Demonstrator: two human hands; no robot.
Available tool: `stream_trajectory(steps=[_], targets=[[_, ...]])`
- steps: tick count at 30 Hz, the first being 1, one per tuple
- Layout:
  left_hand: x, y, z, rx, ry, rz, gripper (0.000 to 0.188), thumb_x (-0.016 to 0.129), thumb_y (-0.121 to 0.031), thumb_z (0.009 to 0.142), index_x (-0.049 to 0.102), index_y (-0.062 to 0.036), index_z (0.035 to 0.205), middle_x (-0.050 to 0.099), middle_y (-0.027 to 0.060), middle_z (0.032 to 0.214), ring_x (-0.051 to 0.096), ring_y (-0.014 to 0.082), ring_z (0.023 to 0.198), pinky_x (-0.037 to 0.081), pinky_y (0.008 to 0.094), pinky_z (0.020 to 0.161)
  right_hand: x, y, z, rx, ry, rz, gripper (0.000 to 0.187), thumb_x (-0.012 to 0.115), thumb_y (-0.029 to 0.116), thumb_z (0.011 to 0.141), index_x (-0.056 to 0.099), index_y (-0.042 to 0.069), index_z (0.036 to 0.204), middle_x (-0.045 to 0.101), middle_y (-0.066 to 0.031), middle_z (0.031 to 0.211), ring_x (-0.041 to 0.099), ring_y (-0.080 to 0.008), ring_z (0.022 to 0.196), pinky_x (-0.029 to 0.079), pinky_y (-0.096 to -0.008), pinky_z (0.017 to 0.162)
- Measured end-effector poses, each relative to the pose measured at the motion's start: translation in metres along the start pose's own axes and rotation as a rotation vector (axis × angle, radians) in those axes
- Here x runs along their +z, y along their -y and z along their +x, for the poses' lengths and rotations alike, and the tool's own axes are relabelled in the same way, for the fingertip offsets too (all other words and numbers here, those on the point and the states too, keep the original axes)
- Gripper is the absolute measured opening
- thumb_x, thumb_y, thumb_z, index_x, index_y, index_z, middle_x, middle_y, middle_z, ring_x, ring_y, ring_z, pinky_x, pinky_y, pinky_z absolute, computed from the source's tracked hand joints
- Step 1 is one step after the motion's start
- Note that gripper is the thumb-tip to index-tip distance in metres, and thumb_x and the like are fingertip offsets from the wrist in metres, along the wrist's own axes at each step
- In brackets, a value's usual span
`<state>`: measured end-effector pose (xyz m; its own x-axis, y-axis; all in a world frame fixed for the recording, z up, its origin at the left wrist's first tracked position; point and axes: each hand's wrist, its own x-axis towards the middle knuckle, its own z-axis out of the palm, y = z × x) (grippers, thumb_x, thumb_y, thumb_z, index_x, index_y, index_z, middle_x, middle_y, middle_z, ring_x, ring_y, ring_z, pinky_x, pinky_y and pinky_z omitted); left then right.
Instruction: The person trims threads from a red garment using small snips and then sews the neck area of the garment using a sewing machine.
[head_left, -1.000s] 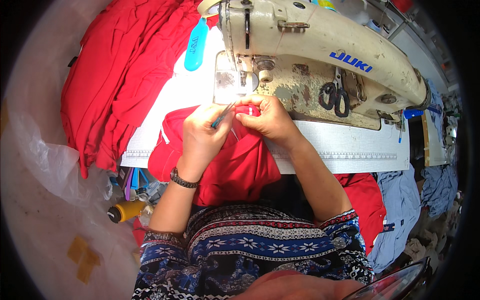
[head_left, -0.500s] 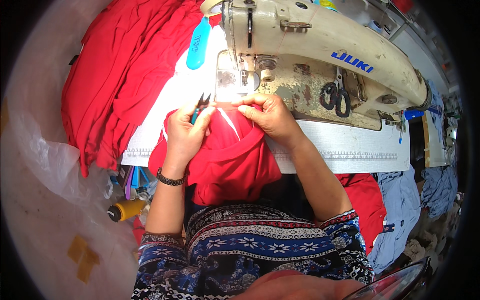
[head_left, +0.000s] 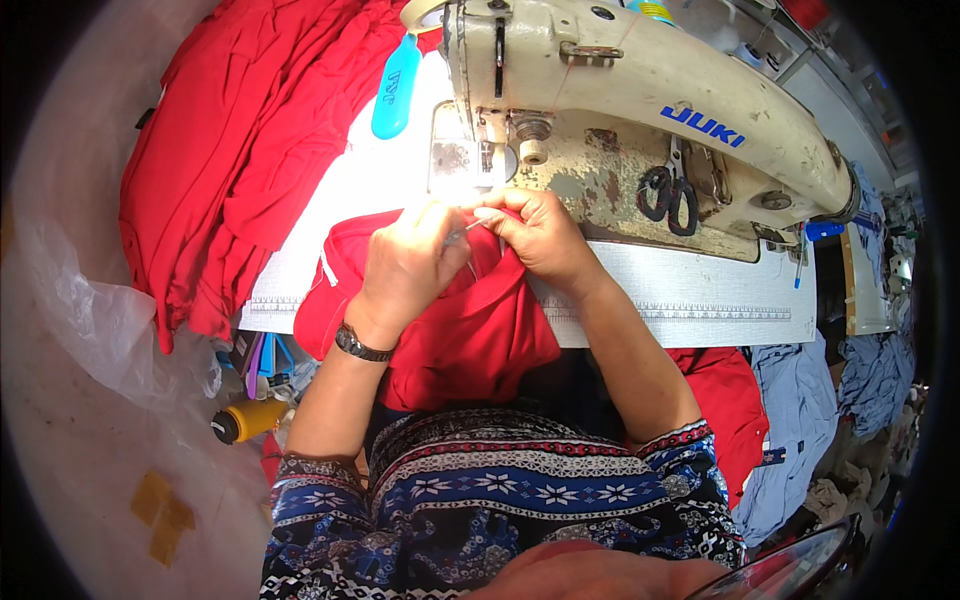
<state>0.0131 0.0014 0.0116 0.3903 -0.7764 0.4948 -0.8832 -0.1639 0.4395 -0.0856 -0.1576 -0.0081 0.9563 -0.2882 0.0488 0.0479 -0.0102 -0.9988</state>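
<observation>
My left hand (head_left: 418,258), with a dark bracelet or watch at its wrist, is closed, its back toward me. Its fingertips meet my right hand at the far edge of a bunched red garment (head_left: 455,345). What sits inside the left fist is hidden; the thread snips from before do not show. My right hand (head_left: 540,235) pinches the garment's edge between thumb and fingers. A thin whitish strip (head_left: 472,226) shows between the two hands. Just beyond them stands the sewing machine's needle and presser foot (head_left: 487,158), brightly lit.
A pile of red cloth (head_left: 230,160) lies on the left. A light-blue tag-shaped piece (head_left: 396,88) hangs beside the machine head. Black-handled scissors (head_left: 670,195) rest on the machine bed. A ruler strip (head_left: 680,313) runs along the table edge. Blue-grey garments (head_left: 790,430) hang at right.
My left hand has turned over and moved right, up against my right hand. The teal-handled snips that stuck up from it are out of sight. The right hand stays on the garment's edge.
</observation>
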Motion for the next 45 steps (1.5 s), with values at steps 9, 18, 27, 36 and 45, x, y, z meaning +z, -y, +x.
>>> stream_trajectory(steps=[9,18,27,36,45], targets=[[-0.026,0.001,-0.018,-0.632,0.048,-0.728,0.019,0.056,-0.011,0.098,0.062,0.0019,0.111,0.06,-0.0001,0.072,0.055,0.0088,0.057,0.046,0.028,0.052,-0.004,-0.004,-0.001,-0.047,-0.021,-0.07,0.018,0.063,0.008,0.089,0.07,-0.002,0.102,0.072,-0.0079,0.098,0.064,-0.0116,0.092,0.049,-0.028,0.086],[-0.018,-0.008,-0.018,-0.177,-0.039,-0.11,0.03,0.071,-0.004,0.082,0.068,-0.0038,0.112,0.067,0.012,0.09,0.066,0.0237,0.077,0.051,0.0315,0.067,-0.005,0.0,-0.002,0.055,0.023,0.114,0.022,0.069,0.004,0.085,0.069,-0.002,0.106,0.07,-0.0042,0.099,0.062,-0.0092,0.091,0.051,-0.0253,0.084],[-0.011,-0.007,-0.013,-0.135,-0.047,-0.136,0.025,0.074,-0.003,0.079,0.069,-0.0004,0.104,0.069,0.0138,0.088,0.069,0.0255,0.078,0.053,0.0318,0.07,-0.005,0.003,-0.002,0.08,0.033,0.16,0.023,0.068,0.003,0.086,0.068,-0.004,0.108,0.07,-0.0049,0.1,0.062,-0.0091,0.092,0.051,-0.0248,0.085],[-0.003,0.0,-0.014,-0.133,-0.101,-0.251,0.022,0.073,-0.002,0.081,0.071,-0.0009,0.103,0.071,0.0133,0.089,0.07,0.0227,0.079,0.054,0.0303,0.069,-0.004,0.001,-0.002,0.072,0.036,0.183,0.023,0.068,0.004,0.087,0.068,-0.004,0.109,0.07,-0.0056,0.1,0.062,-0.0094,0.093,0.051,-0.0249,0.085],[-0.005,0.003,-0.023,-0.546,-0.17,-0.806,0.021,0.066,-0.002,0.091,0.069,0.0014,0.111,0.071,0.0078,0.097,0.065,0.0099,0.088,0.05,0.0223,0.079,-0.004,0.005,-0.003,0.107,0.032,0.126,0.021,0.07,0.007,0.086,0.068,-0.001,0.105,0.07,-0.0043,0.098,0.062,-0.0081,0.09,0.051,-0.0243,0.082]])
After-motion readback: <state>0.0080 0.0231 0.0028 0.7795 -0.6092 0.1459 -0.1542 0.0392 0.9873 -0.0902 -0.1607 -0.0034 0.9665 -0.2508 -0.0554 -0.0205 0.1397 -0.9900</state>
